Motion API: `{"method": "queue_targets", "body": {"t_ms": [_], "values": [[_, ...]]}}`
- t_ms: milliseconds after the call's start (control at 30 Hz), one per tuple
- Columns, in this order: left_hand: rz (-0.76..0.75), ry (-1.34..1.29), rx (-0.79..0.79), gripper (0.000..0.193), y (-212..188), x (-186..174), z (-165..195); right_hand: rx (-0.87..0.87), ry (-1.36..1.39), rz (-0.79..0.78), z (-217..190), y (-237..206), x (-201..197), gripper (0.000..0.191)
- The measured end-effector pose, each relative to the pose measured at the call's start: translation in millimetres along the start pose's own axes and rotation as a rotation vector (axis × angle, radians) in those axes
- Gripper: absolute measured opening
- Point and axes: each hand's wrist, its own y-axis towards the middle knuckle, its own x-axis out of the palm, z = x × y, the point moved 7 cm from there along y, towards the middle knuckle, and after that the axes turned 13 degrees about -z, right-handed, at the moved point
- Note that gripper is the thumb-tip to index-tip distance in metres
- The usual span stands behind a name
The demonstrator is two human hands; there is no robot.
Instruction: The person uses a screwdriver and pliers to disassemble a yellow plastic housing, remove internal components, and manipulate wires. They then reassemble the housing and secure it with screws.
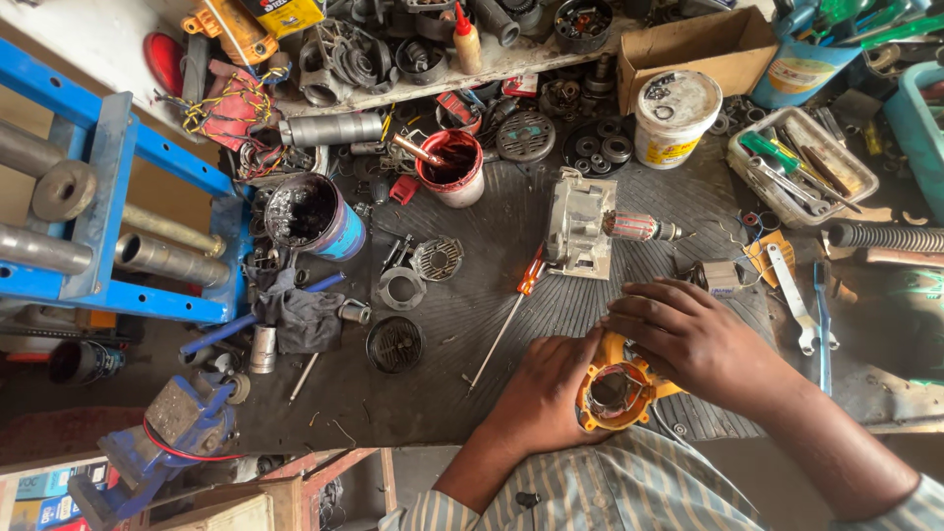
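**A:** Head view: both hands on the yellow housing, near edge of the mat, right of centre. Left hand clenched round its left side. Right hand laid over the top, fingers curled down on it, holding it.

**B:** Step?

**A:** Looks like teardown or refit of a power tool. Open end of the housing faces the camera, stator windings visible inside. Armature with gear case lies apart on the mat, just beyond the hands. Screwdriver lies free to the left of the hands.

**B:** Next move needs what?

**A:** My guess: one hand steadies the housing, the other frees up for the screwdriver or armature. Can't tell whether screws are in or out.

**B:** Containers, left to right?

**A:** Blue can, far left: black grease or oil. Red tub: dark red fluid, a brush handle stands in it. White pot: lid on, small rings lying on the lid. Cardboard box, far edge: contents hidden. Clear tray, right: screwdrivers and small tools. Blue bucket, far right: green-handled tools sticking out.
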Motion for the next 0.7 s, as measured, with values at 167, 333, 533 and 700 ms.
{"method": "queue_targets", "body": {"t_ms": [167,333,533,700], "values": [[0.035,-0.099,0.019,0.116,0,1,-5,-0.082,-0.013,-0.040,3,10,5,0.047],[0.067,-0.191,0.053,0.114,0,4,-9,-0.145,-0.056,-0.111,-2,17,3,0.043],[-0.065,-0.095,0.088,0.061,6,12,-4,-0.272,-0.081,-0.232,-19,29,-8,0.037],[-0.009,-0.349,-0.008,0.071,-6,8,-28,-0.341,-0.034,-0.168,-42,13,-54,0.029]]}}
